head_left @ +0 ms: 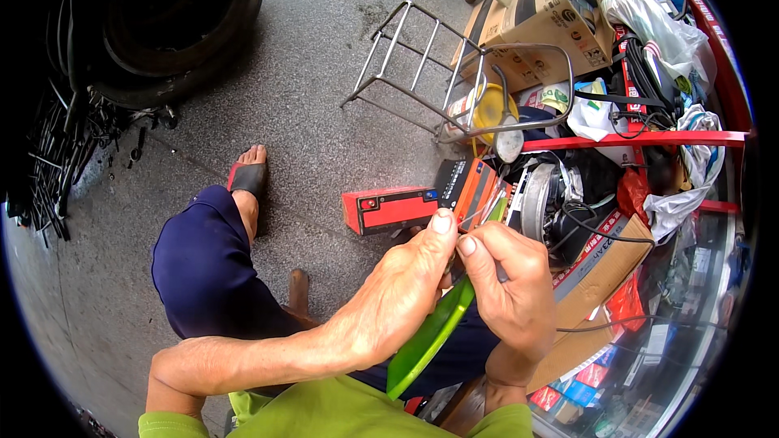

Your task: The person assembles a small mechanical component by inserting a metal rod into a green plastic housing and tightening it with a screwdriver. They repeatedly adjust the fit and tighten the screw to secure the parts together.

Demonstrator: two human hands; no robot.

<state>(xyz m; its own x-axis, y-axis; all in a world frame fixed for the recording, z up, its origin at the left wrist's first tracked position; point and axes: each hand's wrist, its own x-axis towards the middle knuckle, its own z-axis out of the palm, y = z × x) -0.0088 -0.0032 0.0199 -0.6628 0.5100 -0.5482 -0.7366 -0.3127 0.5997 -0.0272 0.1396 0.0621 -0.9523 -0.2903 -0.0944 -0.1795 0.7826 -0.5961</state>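
My left hand (402, 288) and my right hand (515, 280) meet in front of me, fingertips close together. Both are closed in a pinch, and a thin, small piece seems to lie between them, too small to name. A bright green, curved plastic panel (430, 341) slants up from my lap, passing between the hands. My fingers partly cover it, so whether either hand grips it is unclear. Just beyond my left thumb stands a red and black battery (398, 209). Next to it is a black and orange box (466, 186).
A metal tube rack (411, 75) stands ahead on the grey floor (324, 24). Cardboard boxes (552, 20), plastic bags (657, 28) and cables crowd the right, above a glass case (690, 341). Dark tyres (243, 16) and loose rods (49, 170) lie left.
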